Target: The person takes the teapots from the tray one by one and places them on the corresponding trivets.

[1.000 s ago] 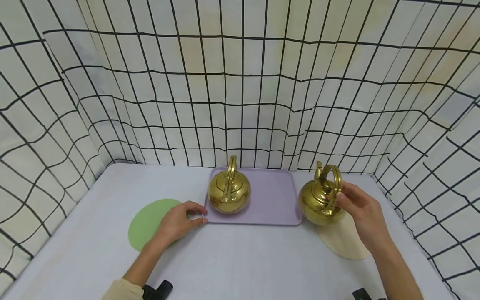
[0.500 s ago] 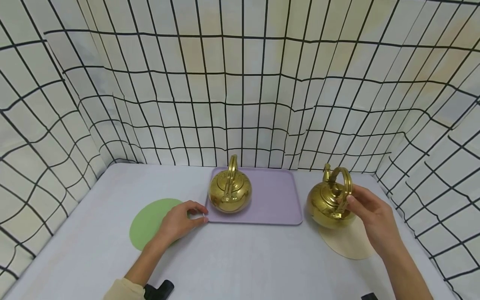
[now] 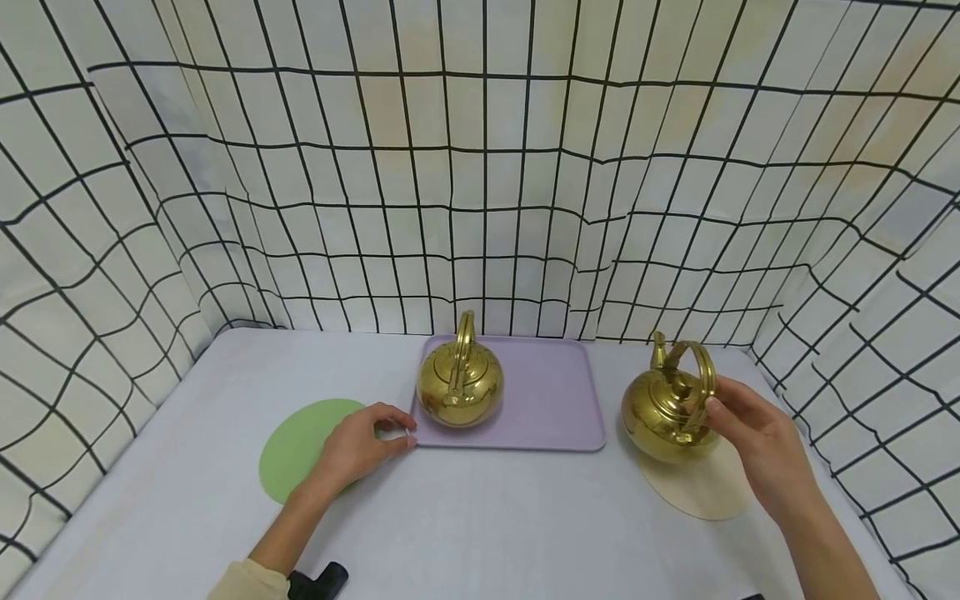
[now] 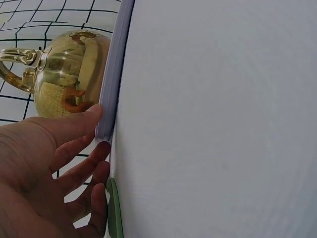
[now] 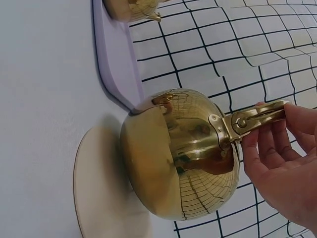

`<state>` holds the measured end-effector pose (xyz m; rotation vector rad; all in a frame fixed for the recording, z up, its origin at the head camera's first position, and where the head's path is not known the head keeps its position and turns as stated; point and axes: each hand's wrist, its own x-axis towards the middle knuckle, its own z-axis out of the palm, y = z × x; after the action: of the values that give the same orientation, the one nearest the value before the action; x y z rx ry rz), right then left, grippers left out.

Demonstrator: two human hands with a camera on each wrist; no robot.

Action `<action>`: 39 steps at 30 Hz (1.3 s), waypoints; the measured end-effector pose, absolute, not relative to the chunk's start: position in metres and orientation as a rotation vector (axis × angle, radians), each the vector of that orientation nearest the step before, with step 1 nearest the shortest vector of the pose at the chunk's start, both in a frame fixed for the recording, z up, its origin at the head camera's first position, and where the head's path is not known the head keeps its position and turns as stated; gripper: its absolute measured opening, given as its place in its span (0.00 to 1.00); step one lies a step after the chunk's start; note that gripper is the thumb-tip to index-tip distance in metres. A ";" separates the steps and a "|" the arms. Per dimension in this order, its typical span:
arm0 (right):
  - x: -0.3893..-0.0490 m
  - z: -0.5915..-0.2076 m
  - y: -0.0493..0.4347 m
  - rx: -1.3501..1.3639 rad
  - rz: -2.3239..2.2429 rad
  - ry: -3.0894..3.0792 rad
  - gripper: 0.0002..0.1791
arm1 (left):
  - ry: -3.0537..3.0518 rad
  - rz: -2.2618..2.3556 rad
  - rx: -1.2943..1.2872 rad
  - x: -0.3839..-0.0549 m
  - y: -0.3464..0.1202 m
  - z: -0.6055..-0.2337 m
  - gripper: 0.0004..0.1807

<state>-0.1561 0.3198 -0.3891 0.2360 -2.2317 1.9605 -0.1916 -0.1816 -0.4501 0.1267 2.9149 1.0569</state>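
Observation:
My right hand (image 3: 765,446) grips the overhead handle of a shiny brass teapot (image 5: 181,156) at the right. The teapot is just above a round beige mat (image 3: 697,492), overlapping its far left part, and its shadow falls on the mat. A second brass teapot (image 3: 459,385) stands on the left half of a lilac tray (image 3: 551,392). At the tray's near left corner, my left hand (image 3: 358,446) holds the rim between thumb and fingers, as the left wrist view shows. No hand touches the second teapot.
A round green mat (image 3: 288,454) lies on the left, partly under my left forearm. White cloth covers the table (image 3: 495,525). A white wall with a black grid (image 3: 517,183) encloses the back and both sides.
My right hand has carried its teapot rightward and a little nearer, away from the tray's right edge and over the beige mat. My left hand and the tray have stayed in place.

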 end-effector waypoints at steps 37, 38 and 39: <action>-0.138 -0.399 0.356 0.246 2.051 -2.176 0.23 | 2.913 1.067 0.122 -0.193 -0.182 -0.452 0.09; -0.137 -0.400 0.357 0.247 2.061 -2.171 0.23 | 2.914 1.068 0.123 -0.193 -0.182 -0.452 0.09; -0.136 -0.400 0.357 0.253 2.069 -2.166 0.23 | 2.913 1.069 0.122 -0.193 -0.182 -0.452 0.09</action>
<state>-0.1364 0.3572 -0.3999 0.2527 -2.1656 2.0687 -0.1925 -0.1818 -0.4520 0.1221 2.9130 1.0686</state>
